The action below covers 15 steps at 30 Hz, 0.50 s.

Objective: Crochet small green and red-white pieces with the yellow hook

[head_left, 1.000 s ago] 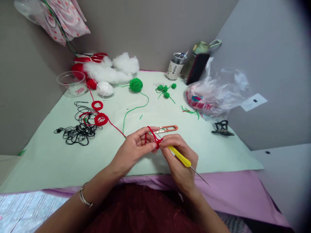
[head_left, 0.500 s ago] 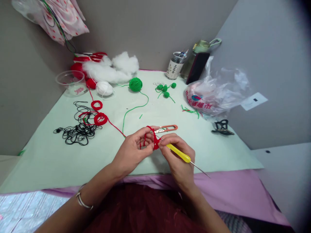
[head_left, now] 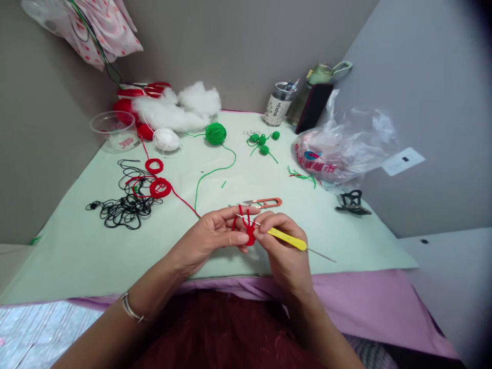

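Between my hands is a small red crochet piece (head_left: 250,236), pinched by the thumb and fingers of my left hand (head_left: 219,229). Red yarn runs over the raised left index finger and down to the piece. My right hand (head_left: 282,245) grips a crochet hook (head_left: 287,239) by its yellow handle. The hook's metal shaft points left among the red strands, and a second metal end sticks out to the lower right. Just beyond my fingers lie thread snips (head_left: 267,202) with an orange handle. A red strand (head_left: 183,201) leads away left across the table.
A black cord tangle (head_left: 128,205) and red yarn rings (head_left: 160,188) lie left. Behind are white stuffing (head_left: 172,110), a green yarn ball (head_left: 216,134) and small green balls (head_left: 264,149). At right are a plastic bag (head_left: 330,151) and a black hair claw (head_left: 352,203).
The hook has swung to a flatter angle, its tip now showing farther left among the strands. The red piece sits slightly lower, and my left index finger has straightened.
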Motion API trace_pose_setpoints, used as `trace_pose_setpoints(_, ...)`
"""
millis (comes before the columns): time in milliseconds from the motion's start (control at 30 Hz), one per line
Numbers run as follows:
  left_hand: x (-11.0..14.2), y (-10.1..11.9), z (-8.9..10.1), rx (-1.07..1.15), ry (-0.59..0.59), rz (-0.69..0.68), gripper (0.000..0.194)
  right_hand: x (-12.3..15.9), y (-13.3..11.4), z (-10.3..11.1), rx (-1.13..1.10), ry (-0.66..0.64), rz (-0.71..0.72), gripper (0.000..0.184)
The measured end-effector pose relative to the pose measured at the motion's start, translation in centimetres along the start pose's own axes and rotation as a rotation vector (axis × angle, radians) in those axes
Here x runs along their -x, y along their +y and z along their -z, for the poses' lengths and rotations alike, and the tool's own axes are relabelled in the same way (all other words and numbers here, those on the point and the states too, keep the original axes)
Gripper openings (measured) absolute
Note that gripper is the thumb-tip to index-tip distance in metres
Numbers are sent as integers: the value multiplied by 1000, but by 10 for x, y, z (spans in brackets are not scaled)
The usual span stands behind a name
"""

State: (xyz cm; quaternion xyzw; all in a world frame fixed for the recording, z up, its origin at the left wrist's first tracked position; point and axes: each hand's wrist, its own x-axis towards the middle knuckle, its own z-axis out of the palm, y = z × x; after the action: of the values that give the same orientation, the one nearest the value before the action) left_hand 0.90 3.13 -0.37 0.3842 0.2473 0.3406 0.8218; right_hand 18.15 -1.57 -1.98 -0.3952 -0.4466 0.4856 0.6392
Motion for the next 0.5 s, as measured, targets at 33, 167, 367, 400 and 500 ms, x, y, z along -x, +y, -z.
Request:
trace_pose_setpoints(33, 0, -1, 0, 21, 5, -1, 41, 0, 0, 0, -22, 2, -8, 16)
trace_pose_setpoints(167, 2, -3, -1, 74, 73, -17, 36, -1, -1, 0, -66, 41, -2, 17)
trace_pose_setpoints(367, 2, -3, -7, 45, 115, -31, 34, -1, -2, 1, 3, 51, 44, 17)
trace_pose_setpoints(400, 2, -2, -9, 26, 109, -27, 35, -1, -3, 1, 18, 48, 53, 17)
trace_pose_setpoints(500, 1, -2, -11, -41, 97, -42, 39, 0, -4, -1, 41, 37, 82, 16)
